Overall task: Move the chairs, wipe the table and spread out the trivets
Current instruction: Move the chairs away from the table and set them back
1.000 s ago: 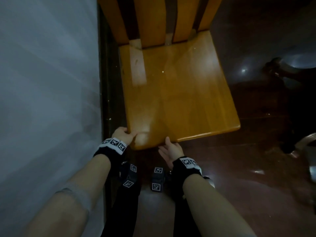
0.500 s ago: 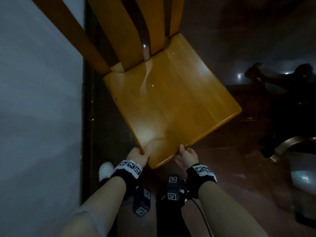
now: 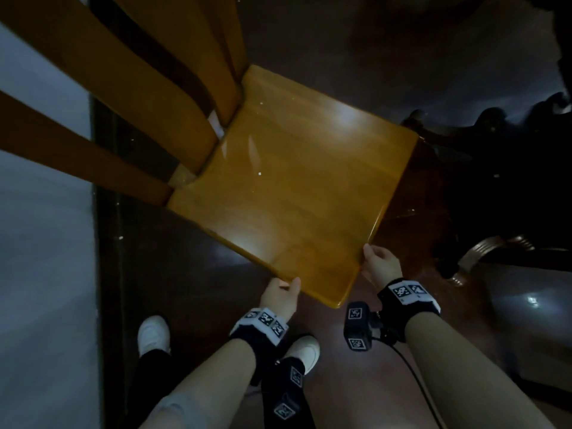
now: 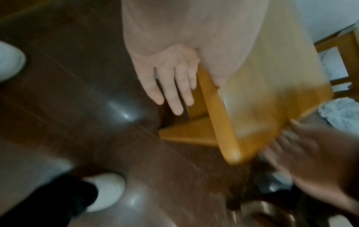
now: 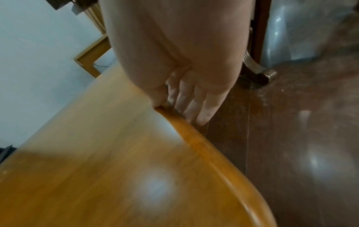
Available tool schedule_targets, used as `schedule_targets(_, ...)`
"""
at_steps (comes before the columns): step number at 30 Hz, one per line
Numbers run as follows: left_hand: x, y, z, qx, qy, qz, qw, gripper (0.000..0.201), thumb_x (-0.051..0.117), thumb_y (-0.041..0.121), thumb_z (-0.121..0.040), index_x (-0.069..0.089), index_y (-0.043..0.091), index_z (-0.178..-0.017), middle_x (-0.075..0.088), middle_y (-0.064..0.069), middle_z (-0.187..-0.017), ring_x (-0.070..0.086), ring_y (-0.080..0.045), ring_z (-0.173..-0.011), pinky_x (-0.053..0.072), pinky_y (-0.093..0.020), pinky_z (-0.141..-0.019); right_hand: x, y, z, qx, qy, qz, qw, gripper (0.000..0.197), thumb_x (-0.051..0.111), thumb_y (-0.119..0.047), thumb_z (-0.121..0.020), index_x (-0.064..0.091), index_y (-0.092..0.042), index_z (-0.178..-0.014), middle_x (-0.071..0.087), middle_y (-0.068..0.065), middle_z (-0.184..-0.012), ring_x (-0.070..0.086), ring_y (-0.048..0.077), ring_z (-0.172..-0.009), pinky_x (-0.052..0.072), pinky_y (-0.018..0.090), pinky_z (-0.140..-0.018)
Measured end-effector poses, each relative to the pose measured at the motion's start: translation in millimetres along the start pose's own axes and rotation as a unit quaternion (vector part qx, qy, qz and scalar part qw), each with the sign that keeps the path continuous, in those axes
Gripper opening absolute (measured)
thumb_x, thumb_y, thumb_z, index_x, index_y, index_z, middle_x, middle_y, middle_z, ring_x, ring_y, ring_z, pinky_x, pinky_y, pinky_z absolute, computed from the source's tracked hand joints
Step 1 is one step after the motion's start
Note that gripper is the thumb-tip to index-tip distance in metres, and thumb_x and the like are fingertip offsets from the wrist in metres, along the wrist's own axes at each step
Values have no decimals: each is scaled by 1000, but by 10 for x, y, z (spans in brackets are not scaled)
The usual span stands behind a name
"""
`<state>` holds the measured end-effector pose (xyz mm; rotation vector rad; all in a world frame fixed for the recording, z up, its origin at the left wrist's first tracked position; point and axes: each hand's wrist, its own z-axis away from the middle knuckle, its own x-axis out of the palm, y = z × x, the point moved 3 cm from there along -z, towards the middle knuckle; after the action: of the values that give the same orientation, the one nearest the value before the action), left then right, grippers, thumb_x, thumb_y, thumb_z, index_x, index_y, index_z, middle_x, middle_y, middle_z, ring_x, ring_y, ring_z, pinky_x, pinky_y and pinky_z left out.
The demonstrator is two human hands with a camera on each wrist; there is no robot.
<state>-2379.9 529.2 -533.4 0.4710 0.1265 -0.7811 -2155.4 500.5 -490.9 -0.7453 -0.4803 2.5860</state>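
Observation:
A glossy orange-brown wooden chair [image 3: 294,193] stands on the dark floor, its slatted backrest at the upper left and one seat corner pointing at me. My left hand [image 3: 280,294] grips the seat's near-left edge, thumb on top and fingers [image 4: 170,92] underneath. My right hand [image 3: 379,267] holds the near-right edge the same way. In the right wrist view its thumb presses on the seat [image 5: 116,169] and its fingers [image 5: 194,107] lie under the rim. No table, cloth or trivets are in view.
A white wall [image 3: 40,243] with a dark skirting [image 3: 106,243] runs along the left. Dark furniture with a brass-coloured foot [image 3: 483,252] stands at the right, above a grey covered object [image 3: 532,320]. My white shoes [image 3: 153,334] are on the floor below the chair.
The chair has turned counter-clockwise and come away from the wall, its backrest now at the upper left. My hands have spread apart to either side of the near corner.

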Motion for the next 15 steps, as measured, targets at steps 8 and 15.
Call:
schedule_targets(8, -1367, 92, -486, -36, 198, 149, 968, 70, 59, 50, -86, 31, 17, -141, 60, -14, -124, 61, -34, -107, 48, -49, -96, 468, 783, 747, 171, -89, -195, 962, 75, 63, -59, -80, 47, -4, -129, 62, 10, -110, 63, 23, -90, 53, 41, -71)
schedule_targets(15, -1815, 210, -645, -44, 197, 168, 965, 102, 71, 41, -81, 0, 20, -151, 52, -15, -136, 54, -32, -121, 42, -51, -104, 1166, 734, 934, 215, -127, -420, 872, 73, 51, -46, -94, 27, -6, -149, 51, 16, -139, 54, 27, -121, 44, 40, -102)
